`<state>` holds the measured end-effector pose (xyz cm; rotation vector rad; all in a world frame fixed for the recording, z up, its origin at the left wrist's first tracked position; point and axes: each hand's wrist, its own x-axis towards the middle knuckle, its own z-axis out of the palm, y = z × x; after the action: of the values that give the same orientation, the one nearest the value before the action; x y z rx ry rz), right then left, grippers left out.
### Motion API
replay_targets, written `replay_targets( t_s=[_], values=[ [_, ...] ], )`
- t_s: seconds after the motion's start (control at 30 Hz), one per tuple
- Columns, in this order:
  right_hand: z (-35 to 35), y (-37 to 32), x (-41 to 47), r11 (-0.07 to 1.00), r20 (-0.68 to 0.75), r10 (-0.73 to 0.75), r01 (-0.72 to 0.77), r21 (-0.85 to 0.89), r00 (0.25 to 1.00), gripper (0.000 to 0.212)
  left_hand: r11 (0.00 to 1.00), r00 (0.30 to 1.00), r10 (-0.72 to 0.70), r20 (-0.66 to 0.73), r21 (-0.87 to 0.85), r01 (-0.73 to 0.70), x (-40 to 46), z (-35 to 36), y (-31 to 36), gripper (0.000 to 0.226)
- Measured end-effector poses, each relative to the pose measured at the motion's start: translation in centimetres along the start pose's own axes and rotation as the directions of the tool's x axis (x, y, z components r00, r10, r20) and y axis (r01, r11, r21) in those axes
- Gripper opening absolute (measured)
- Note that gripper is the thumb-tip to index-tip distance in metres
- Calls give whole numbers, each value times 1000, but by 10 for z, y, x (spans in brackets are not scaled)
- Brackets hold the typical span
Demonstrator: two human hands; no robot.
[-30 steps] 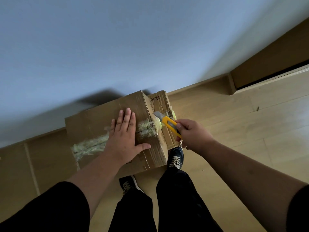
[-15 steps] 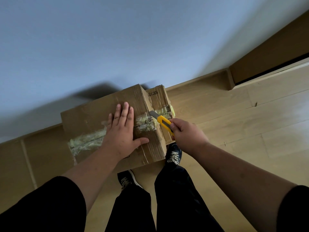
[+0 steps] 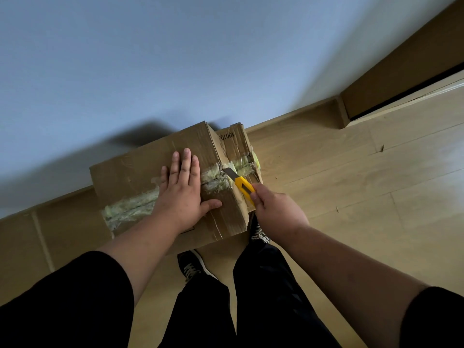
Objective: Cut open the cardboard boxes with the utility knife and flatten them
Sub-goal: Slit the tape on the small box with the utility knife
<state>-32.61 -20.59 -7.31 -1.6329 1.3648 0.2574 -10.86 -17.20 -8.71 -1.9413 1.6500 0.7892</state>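
Under left hand [image 3: 184, 190], box [image 3: 140, 182], knife [image 3: 239, 183] beside

Pale blue-grey wall [image 3: 175, 59], wooden skirting board [image 3: 288, 121], light wood floor [image 3: 364, 184]

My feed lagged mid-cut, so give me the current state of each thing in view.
cardboard box: closed, tape seam uncut on top
utility knife: blade out, tip at the box's taped edge
left hand: flat on box top
right hand: gripping the knife
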Motion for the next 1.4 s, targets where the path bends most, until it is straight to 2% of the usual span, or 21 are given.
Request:
replay_targets(
  t_s=[0.47,0.97,1.1,1.23,1.33,1.4],
  values=[
    [14,14,-31,993,19,39,-36,-110,999,22,1000,1000,5,-17,23,-5,0,2,1,120],
    [28,23,-40,992,-3,85,-85,90,996,25,999,997,32,-64,-3,-32,-1,4,-8,117],
    [23,26,-36,986,-53,110,-102,134,993,23,994,987,79,-141,-63,-88,-3,1,-18,99],
    [13,25,-30,951,-115,178,-141,275,977,16,984,959,80,-272,-134,-120,-10,0,-34,73],
    [7,12,-23,947,-91,166,-132,293,982,16,985,958,47,-283,-148,-92,-18,-1,-52,69],
    [4,-1,-15,959,-77,120,-96,266,990,24,986,962,51,-270,-138,-91,-24,-1,-65,66]
  ],
)
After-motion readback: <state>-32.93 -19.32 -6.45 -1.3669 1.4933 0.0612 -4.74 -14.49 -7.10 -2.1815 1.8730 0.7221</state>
